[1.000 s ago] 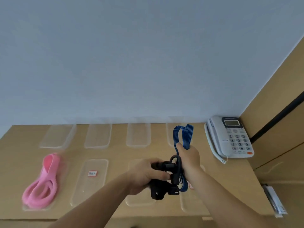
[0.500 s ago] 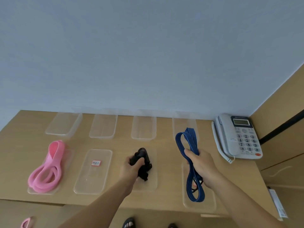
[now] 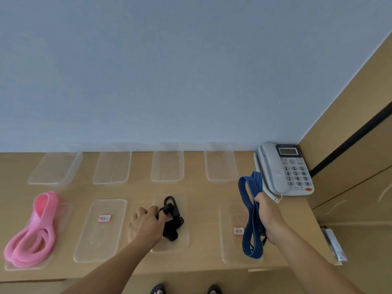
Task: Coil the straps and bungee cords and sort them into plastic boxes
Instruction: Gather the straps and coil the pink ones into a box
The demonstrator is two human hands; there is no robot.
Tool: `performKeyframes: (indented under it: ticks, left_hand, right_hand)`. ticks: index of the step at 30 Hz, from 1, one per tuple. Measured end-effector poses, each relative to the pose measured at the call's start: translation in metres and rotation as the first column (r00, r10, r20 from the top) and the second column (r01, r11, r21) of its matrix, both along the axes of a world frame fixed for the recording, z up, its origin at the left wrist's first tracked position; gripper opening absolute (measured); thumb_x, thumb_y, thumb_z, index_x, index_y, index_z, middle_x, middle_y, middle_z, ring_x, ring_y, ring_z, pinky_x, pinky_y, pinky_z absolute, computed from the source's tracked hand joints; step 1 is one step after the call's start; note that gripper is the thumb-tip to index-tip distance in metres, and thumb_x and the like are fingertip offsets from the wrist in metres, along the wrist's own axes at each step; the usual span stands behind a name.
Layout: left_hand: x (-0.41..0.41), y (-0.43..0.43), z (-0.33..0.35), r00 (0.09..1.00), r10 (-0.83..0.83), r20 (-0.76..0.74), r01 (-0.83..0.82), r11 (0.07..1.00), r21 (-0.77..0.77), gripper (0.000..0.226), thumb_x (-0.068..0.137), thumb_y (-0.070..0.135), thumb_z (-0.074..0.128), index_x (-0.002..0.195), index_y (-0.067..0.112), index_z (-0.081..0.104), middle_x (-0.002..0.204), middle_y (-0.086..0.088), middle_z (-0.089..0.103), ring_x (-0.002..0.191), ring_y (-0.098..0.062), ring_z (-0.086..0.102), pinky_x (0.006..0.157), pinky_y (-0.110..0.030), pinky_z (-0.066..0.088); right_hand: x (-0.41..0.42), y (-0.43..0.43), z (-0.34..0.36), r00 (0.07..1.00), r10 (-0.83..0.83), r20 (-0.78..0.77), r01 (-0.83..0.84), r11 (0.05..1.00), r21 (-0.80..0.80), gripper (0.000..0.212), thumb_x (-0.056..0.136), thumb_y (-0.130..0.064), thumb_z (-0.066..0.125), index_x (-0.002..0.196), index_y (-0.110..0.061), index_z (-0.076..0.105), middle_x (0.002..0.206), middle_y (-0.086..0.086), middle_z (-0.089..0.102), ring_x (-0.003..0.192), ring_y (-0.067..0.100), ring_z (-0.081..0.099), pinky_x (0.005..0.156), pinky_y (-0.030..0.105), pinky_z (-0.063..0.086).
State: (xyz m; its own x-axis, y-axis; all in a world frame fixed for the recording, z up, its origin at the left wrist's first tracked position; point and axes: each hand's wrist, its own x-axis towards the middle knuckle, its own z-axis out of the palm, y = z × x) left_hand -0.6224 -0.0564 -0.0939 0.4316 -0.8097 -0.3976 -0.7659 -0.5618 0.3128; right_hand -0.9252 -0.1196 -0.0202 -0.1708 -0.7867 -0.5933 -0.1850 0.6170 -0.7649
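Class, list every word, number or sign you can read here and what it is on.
"1 2 3 4 5 6 7 8 9 * 0 #": telephone keys.
Blurred: red label on empty front box.
Blurred: second red label on rightmost front box.
Too small: telephone brand line.

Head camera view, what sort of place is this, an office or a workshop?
Probably an office: a corded desk telephone sits on a wooden desk against a plain wall, wood panelling stands at the right, and clear plastic boxes lie in rows for sorting.
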Motion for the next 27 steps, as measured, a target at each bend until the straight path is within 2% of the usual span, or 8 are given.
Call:
performKeyframes:
  ticks: [3, 6, 12, 15, 18, 22, 24, 27]
  left_hand:
    - [-0.005, -0.001, 0.001, 1.0, 0.015, 0.014, -0.014, 0.999, -0.04, 0.049, 0.098, 0.05, 0.03, 0.139, 0.027, 0.044, 0.129, -0.003, 0.046, 0.116, -0.025, 0.043, 0.098, -0.037, 0.038]
    - [-0.016, -0.003, 0.009, 0.996, -0.001, 0.089, 0.013, 0.991, -0.132, 0.057, 0.097, 0.051, 0.033, 0.147, 0.025, 0.035, 0.141, 0.0, 0.04, 0.127, -0.024, 0.038, 0.105, -0.038, 0.034]
    - [-0.057, -0.019, 0.027, 0.967, -0.222, 0.128, 0.242, 0.954, -0.179, 0.056, 0.095, 0.047, 0.039, 0.147, 0.026, 0.035, 0.152, 0.005, 0.029, 0.138, -0.02, 0.026, 0.112, -0.036, 0.023]
    - [-0.073, -0.022, 0.029, 0.951, -0.296, 0.089, 0.307, 0.941, -0.146, 0.056, 0.096, 0.044, 0.042, 0.148, 0.025, 0.034, 0.154, 0.004, 0.028, 0.143, -0.019, 0.022, 0.115, -0.036, 0.021]
    - [-0.08, -0.02, 0.031, 0.944, -0.327, 0.043, 0.33, 0.94, -0.084, 0.055, 0.096, 0.042, 0.043, 0.148, 0.024, 0.036, 0.154, 0.004, 0.03, 0.143, -0.02, 0.023, 0.115, -0.038, 0.026]
    - [-0.079, -0.014, 0.037, 0.938, -0.347, 0.011, 0.347, 0.938, 0.002, 0.056, 0.095, 0.041, 0.046, 0.148, 0.024, 0.037, 0.155, 0.003, 0.029, 0.144, -0.021, 0.022, 0.114, -0.039, 0.027]
    - [-0.073, -0.011, 0.043, 0.943, -0.333, -0.006, 0.333, 0.943, -0.002, 0.057, 0.095, 0.04, 0.047, 0.149, 0.024, 0.036, 0.157, 0.002, 0.028, 0.146, -0.021, 0.02, 0.115, -0.04, 0.027]
    - [-0.057, -0.004, 0.06, 0.961, -0.271, -0.055, 0.267, 0.961, -0.071, 0.057, 0.093, 0.038, 0.053, 0.147, 0.023, 0.039, 0.155, 0.002, 0.032, 0.144, -0.023, 0.023, 0.115, -0.039, 0.029]
  right_hand:
    - [-0.009, -0.008, -0.012, 0.997, 0.046, -0.055, -0.047, 0.999, -0.014, 0.012, 0.088, -0.018, 0.043, 0.079, -0.016, 0.035, 0.072, 0.01, 0.036, 0.067, 0.023, 0.034, 0.061, 0.035, 0.029]
    - [-0.015, -0.017, -0.027, 0.984, 0.154, -0.09, -0.156, 0.987, -0.023, 0.013, 0.093, -0.014, 0.048, 0.082, -0.009, 0.05, 0.075, 0.012, 0.051, 0.065, 0.025, 0.051, 0.054, 0.03, 0.041]
    - [-0.024, -0.026, -0.055, 0.948, 0.175, -0.264, -0.199, 0.978, -0.064, 0.024, 0.096, -0.023, 0.054, 0.099, -0.001, 0.061, 0.08, 0.009, 0.062, 0.068, 0.023, 0.058, 0.059, 0.032, 0.044]
    - [-0.028, -0.028, -0.058, 0.838, 0.238, -0.491, -0.304, 0.951, -0.057, 0.02, 0.095, -0.03, 0.058, 0.095, -0.01, 0.059, 0.086, 0.009, 0.066, 0.073, 0.025, 0.064, 0.067, 0.04, 0.056]
    - [-0.028, -0.027, -0.058, 0.671, 0.305, -0.676, -0.396, 0.918, 0.021, 0.034, 0.093, -0.041, 0.059, 0.101, -0.007, 0.056, 0.105, 0.012, 0.062, 0.091, 0.029, 0.061, 0.079, 0.042, 0.054]
    - [-0.019, -0.022, -0.05, 0.542, 0.247, -0.804, -0.473, 0.879, -0.049, 0.069, 0.093, -0.045, 0.057, 0.144, -0.004, 0.034, 0.145, 0.015, 0.04, 0.131, 0.031, 0.041, 0.104, 0.043, 0.041]
    - [-0.006, -0.019, -0.038, 0.52, 0.187, -0.833, -0.556, 0.815, -0.164, 0.072, 0.092, -0.038, 0.058, 0.149, -0.004, 0.029, 0.151, 0.014, 0.034, 0.138, 0.031, 0.032, 0.111, 0.042, 0.031]
    - [0.029, -0.012, -0.019, 0.461, 0.253, -0.851, -0.719, 0.668, -0.191, 0.061, 0.091, -0.03, 0.056, 0.145, -0.008, 0.037, 0.149, 0.009, 0.036, 0.137, 0.029, 0.031, 0.11, 0.041, 0.033]
